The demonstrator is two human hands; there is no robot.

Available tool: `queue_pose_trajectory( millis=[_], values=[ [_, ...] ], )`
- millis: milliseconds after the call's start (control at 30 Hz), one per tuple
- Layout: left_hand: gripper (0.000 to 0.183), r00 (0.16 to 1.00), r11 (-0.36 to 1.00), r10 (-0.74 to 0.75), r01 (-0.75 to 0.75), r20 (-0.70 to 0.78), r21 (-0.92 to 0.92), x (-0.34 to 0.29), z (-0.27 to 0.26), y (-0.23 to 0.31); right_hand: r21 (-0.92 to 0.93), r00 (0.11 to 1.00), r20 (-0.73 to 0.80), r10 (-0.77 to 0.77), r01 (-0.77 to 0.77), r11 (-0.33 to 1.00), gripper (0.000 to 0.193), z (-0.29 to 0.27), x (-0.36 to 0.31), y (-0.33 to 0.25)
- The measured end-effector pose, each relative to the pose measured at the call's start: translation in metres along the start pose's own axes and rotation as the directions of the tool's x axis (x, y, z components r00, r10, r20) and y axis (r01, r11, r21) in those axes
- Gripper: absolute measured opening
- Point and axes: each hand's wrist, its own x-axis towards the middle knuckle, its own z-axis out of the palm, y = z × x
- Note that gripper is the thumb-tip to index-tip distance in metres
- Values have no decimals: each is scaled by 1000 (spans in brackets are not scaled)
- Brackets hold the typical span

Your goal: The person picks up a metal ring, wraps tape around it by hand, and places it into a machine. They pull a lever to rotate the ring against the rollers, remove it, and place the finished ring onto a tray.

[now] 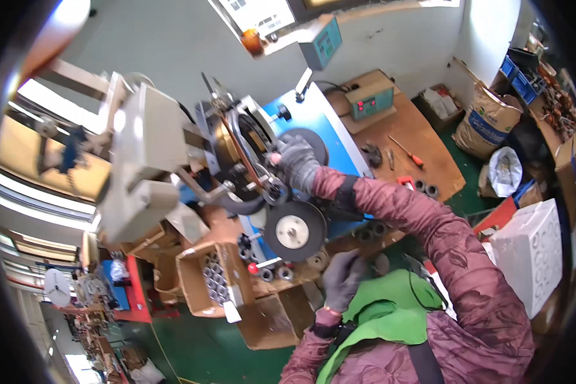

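Note:
My right hand (299, 165), in a grey glove, reaches to the ring-shaped head of a winding machine (237, 144). Its fingers are bent together beside the upright metal ring, and what they pinch is hidden. Just below, a black wheel with a pale hub (294, 232) faces me; another dark disc (310, 144) lies partly behind the right hand. My left hand (343, 280), also in a grey glove, is curled closed in front of the green apron (390, 304), apart from the machine. I cannot make out anything in its fingers.
A cardboard box (191, 281) of small ring-shaped parts stands at the bench's near left. Loose rings (427, 188), an orange-handled screwdriver (408, 152) and a control box (370, 102) with a red display rest on the wooden bench. A white foam box (526, 256) stands at right.

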Motion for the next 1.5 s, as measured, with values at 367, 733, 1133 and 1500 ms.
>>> queue_pose_trajectory(
  millis=[367, 733, 1133, 1500],
  values=[
    [49, 903, 880, -318, 394, 289, -265, -33, 172, -227, -99, 990, 28, -138, 140, 985, 23, 18, -7, -18],
    [35, 651, 517, -724, 731, 227, -445, -105, 167, -275, -157, 984, -83, -159, 145, 977, 18, 10, -14, 20],
    [29, 924, 767, -320, 122, 210, 630, -176, 115, -404, -127, 991, 6, -130, 130, 983, 22, 13, -12, -9],
    [18, 239, 63, -948, 785, 208, -616, -303, -82, -339, -69, 997, 0, -74, 74, 995, 16, 9, -18, 21]
  ],
)
